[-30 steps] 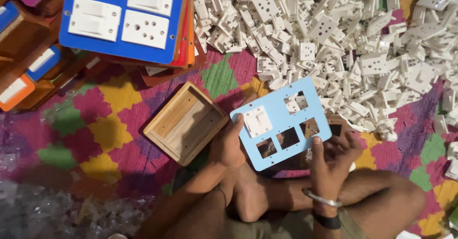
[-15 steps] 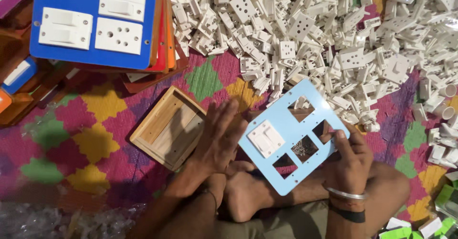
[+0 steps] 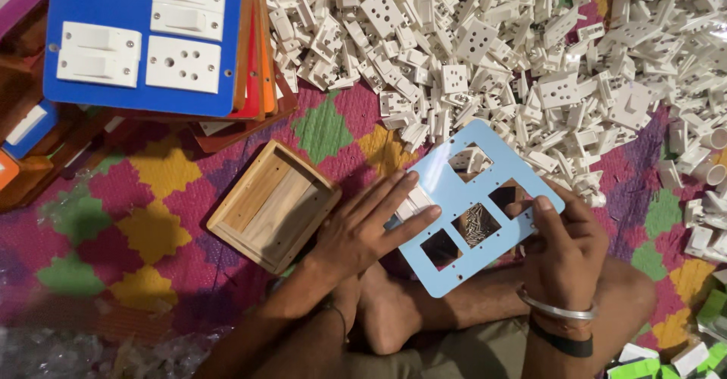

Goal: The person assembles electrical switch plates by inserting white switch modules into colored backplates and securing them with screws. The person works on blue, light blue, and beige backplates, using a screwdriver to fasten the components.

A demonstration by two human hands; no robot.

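A light blue plastic panel (image 3: pixel 454 262) with several square cut-outs lies tilted over my lap. My right hand (image 3: pixel 564 246) grips its right edge, thumb on top. My left hand (image 3: pixel 371 224) lies flat on the panel's left part, fingers spread over a white switch module (image 3: pixel 411 201) set in one cut-out. Small screws (image 3: pixel 475 224) show through the middle cut-out. An open wooden box (image 3: pixel 273 205) sits just left of my left hand on the patterned mat.
A big heap of white switch and socket modules (image 3: pixel 515 53) fills the top and right. A blue panel fitted with white switches (image 3: pixel 140 42) tops a stack of coloured boards at top left. Green and white parts (image 3: pixel 674 360) lie at bottom right.
My left hand has slid onto the panel and now covers the white switch module. The panel has tilted and moved slightly right; the view has shifted down and left.
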